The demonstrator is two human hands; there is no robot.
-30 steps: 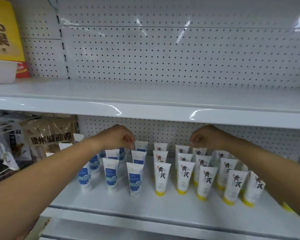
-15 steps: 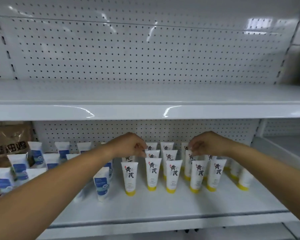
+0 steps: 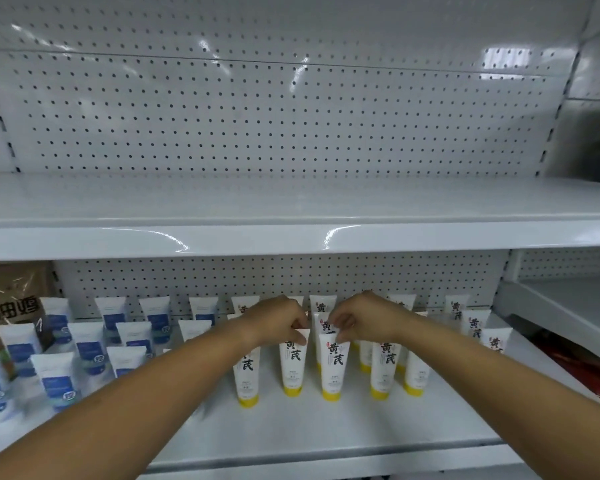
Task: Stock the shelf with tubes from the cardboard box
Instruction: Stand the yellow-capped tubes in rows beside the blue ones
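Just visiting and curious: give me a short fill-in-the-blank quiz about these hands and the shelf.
The left hand and the right hand each pinch a tube by its ____ edge.
The held tubes stand on caps coloured ____.
The tubes further left carry labels coloured ____.
The back wall is dotted with small ____.
Missing words: top; yellow; blue; holes.
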